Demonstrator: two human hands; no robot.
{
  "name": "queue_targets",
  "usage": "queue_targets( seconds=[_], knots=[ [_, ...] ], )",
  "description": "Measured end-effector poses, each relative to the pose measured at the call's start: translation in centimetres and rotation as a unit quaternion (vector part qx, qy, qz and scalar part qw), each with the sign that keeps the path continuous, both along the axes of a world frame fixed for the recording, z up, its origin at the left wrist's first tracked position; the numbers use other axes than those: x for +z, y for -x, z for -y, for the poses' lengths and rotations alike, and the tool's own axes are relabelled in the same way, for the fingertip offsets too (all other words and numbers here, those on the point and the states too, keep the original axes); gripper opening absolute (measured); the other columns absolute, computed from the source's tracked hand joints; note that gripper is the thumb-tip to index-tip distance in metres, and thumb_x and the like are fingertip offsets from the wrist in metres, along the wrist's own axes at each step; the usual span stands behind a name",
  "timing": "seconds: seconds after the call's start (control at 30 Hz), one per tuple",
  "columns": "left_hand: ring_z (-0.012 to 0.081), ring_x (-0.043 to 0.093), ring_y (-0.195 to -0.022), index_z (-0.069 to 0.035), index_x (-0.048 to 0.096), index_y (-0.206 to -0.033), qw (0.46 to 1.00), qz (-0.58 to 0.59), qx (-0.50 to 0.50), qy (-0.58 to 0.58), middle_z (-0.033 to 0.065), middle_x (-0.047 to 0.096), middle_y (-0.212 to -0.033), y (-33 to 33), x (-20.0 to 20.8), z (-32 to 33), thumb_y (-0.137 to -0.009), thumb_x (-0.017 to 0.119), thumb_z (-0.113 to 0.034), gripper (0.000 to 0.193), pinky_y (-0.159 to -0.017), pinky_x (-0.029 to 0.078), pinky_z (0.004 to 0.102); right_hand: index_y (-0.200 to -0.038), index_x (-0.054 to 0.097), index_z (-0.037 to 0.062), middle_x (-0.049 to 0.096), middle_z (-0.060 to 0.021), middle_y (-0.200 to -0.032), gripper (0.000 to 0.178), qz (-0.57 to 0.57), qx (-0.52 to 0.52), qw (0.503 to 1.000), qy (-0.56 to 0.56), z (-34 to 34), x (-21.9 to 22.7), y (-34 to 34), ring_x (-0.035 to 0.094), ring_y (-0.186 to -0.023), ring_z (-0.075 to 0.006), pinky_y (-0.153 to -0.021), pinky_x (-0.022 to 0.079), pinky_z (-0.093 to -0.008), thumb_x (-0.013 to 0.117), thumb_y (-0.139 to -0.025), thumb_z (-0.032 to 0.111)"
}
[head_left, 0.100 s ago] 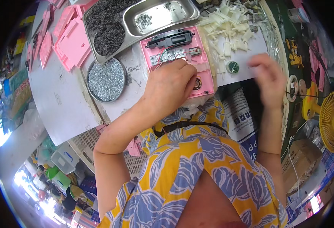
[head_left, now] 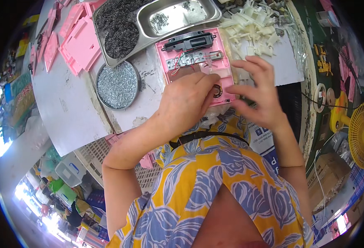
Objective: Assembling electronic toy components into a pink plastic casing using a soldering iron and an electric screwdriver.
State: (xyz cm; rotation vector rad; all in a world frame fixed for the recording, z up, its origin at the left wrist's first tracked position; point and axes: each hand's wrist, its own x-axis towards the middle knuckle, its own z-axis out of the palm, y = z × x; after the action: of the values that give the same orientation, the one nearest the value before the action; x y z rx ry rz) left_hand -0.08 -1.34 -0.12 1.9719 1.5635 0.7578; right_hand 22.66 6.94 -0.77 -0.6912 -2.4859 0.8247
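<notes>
An open pink plastic housing [head_left: 227, 89] lies in front of me, with a black part [head_left: 190, 42] across its far end. Below that part sit a metal mechanism [head_left: 186, 61] with thin red wires and, lower down, a small dark ring-shaped part [head_left: 217, 91]. My left hand [head_left: 186, 93] is over the housing's left and middle, fingers curled together; whatever they pinch is hidden. At the housing's right edge, my right hand [head_left: 258, 93] is slightly blurred, its fingers spread and nothing seen between them.
A metal tray [head_left: 142, 31] at the back holds dark springs and small bits. To its front left stands a round dish [head_left: 118, 85] of small silvery pieces. Cream plastic parts [head_left: 254, 22] are heaped back right, pink panels [head_left: 80, 43] far left. A yellow fan [head_left: 360, 134] stands right.
My right hand has come left from beyond the paper to the housing's right edge, now covering the spot where a small round green thing lay. My left hand stays over the housing.
</notes>
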Motion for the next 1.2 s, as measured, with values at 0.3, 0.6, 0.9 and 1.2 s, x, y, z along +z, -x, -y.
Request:
queue_targets(
  seconds=[0.3,0.6,0.9,1.2],
  knots=[
    [0.0298,0.056,-0.109,-0.016,0.068,-0.106,0.973,-0.128,-0.016,-0.193,0.0064,0.059,-0.121,1.6,0.0,-4.2,-0.071,0.077,-0.011,0.036,-0.091,0.045,0.0445,-0.104,0.075,0.0100,0.057,-0.0145,-0.141,0.028,0.050,-0.088,0.993,-0.059,1.9,0.2,2.2,0.038,-0.134,-0.0429,-0.111,0.034,-0.0508,0.077,-0.083,0.027],
    [0.0308,0.054,-0.115,-0.017,0.067,-0.104,0.973,-0.127,-0.021,-0.192,0.0061,0.058,-0.126,3.8,-0.9,-5.3,-0.072,0.078,-0.018,0.034,-0.097,0.040,0.0486,-0.083,0.068,0.0041,0.067,-0.0092,-0.078,0.021,0.012,-0.126,0.992,-0.010,-4.5,-0.4,5.4,0.066,-0.075,-0.0290,-0.067,0.051,-0.0400,0.074,-0.083,0.024],
    [0.0313,0.052,-0.121,-0.015,0.069,-0.099,0.969,-0.148,-0.034,-0.197,0.0068,0.057,-0.132,3.9,-1.8,-5.4,-0.073,0.076,-0.018,0.027,-0.104,0.038,0.0493,-0.079,0.067,0.0044,0.068,-0.0115,-0.074,0.025,0.190,-0.115,0.972,-0.082,-4.7,1.6,6.9,0.068,-0.071,-0.0327,-0.063,0.054,-0.0452,0.071,-0.080,0.029],
    [0.0226,0.052,-0.128,-0.015,0.070,-0.097,0.928,-0.215,-0.114,-0.281,-0.0012,0.061,-0.136,4.3,-2.6,-4.5,-0.075,0.075,-0.021,0.023,-0.108,0.033,0.0470,-0.078,0.066,0.0004,0.070,-0.0167,-0.075,0.024,0.102,-0.154,0.975,0.119,-5.1,0.4,6.3,0.069,-0.070,-0.0352,-0.062,0.054,-0.0458,0.069,-0.081,0.024]
  ],
)
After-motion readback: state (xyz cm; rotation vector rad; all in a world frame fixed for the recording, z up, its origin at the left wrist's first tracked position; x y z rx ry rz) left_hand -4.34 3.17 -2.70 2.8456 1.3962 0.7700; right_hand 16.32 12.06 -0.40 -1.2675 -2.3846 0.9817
